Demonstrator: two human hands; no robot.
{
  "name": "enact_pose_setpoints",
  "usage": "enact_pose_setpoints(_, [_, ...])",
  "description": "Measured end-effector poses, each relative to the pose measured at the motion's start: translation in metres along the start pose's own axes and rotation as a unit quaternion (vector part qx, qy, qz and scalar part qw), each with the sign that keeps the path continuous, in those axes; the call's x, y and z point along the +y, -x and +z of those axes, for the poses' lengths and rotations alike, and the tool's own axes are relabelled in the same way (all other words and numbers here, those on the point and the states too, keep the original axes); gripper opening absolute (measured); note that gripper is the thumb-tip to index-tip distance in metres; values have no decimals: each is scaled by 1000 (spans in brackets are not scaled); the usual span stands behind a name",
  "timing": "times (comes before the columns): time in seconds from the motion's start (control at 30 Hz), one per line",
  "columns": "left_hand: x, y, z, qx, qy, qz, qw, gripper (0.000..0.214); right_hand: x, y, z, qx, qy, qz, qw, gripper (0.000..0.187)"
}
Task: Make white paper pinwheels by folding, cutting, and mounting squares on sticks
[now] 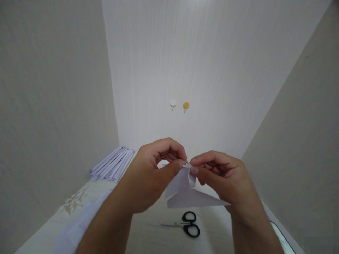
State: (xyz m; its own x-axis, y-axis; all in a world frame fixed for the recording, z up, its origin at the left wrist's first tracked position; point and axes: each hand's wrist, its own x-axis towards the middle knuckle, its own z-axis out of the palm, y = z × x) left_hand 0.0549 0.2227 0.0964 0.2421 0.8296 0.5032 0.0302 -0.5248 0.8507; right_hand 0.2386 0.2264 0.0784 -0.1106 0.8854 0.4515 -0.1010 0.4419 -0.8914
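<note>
Between my two hands is a folded white paper piece, with wide pointed flaps hanging below my fingers. My left hand pinches its top from the left with thumb and forefinger. From the right, my right hand pinches the same small gathered tip, its thumb below the forefinger. The fingertips of both hands nearly meet there. Below the paper, a pair of scissors with black handles lies on the table, blades pointing left.
Folded white paper strips lie stacked at the back left. White paper sheets rest beside my left forearm. Two hooks, one white and one yellow, are on the back wall. A dark-edged flat object shows at lower right.
</note>
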Motion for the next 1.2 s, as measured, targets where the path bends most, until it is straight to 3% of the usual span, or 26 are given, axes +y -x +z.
enact_pose_setpoints(0.3, [2,-5,-2,-16,-91,9,996,6,-5,3,-10,-78,52,21,995,17])
enact_pose_setpoints(0.43, [1,-4,-4,49,-64,24,996,5,-3,3,-10,-53,32,19,998,16])
enact_pose_setpoints(0.57, [7,3,-3,92,-72,83,990,7,-1,0,-9,-12,27,-6,1000,13])
enact_pose_setpoints(0.7, [15,7,1,90,-196,147,965,2,0,0,-7,28,83,-32,996,14])
enact_pose_setpoints(0.83, [14,4,4,83,-304,164,935,9,1,2,-5,42,132,-52,989,12])
enact_pose_setpoints(1.2, [7,2,1,46,-368,168,913,11,-3,3,2,54,191,-61,978,11])
